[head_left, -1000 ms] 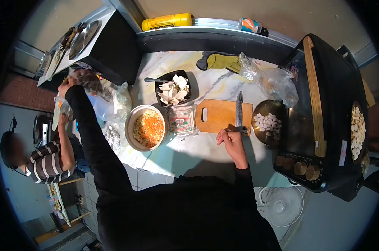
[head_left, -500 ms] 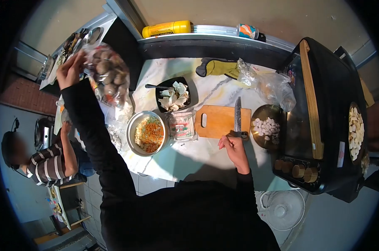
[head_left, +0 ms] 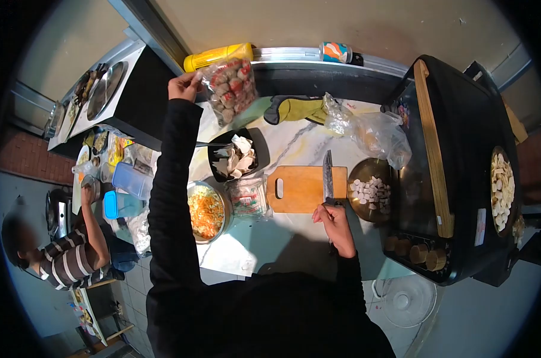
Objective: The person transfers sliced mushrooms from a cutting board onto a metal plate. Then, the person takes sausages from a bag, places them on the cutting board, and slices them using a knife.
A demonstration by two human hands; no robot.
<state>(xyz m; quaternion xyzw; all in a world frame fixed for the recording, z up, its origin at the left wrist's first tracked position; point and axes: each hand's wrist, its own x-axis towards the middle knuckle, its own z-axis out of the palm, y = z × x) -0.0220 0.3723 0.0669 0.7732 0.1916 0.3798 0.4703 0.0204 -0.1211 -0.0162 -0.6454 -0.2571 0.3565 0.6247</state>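
Note:
My left hand (head_left: 185,87) pinches the top of a clear plastic bag (head_left: 228,89) of round brownish balls, held up above the back left of the table. My right hand (head_left: 336,228) is closed near the knife's handle end, at the lower right corner of the wooden board (head_left: 300,190); the knife (head_left: 328,176) lies across the board, blade away from me. Left of the board are a white packet (head_left: 248,197), a black bowl of pale slices (head_left: 237,158) and a pot of chopped orange and pale pieces (head_left: 206,212). Right of it sits a round pan of pale cubes (head_left: 371,194).
A black oven (head_left: 455,173) fills the right side. Behind the board lie a green mitt (head_left: 297,110) and a crumpled plastic bag (head_left: 381,134). Plastic containers (head_left: 132,180) stand left. Another person (head_left: 73,250) works at far left, a hand (head_left: 89,194) near a jar.
My left hand has carried the bag of balls from the far left, up and right over the table. My right hand stays by the knife. The view has shifted slightly.

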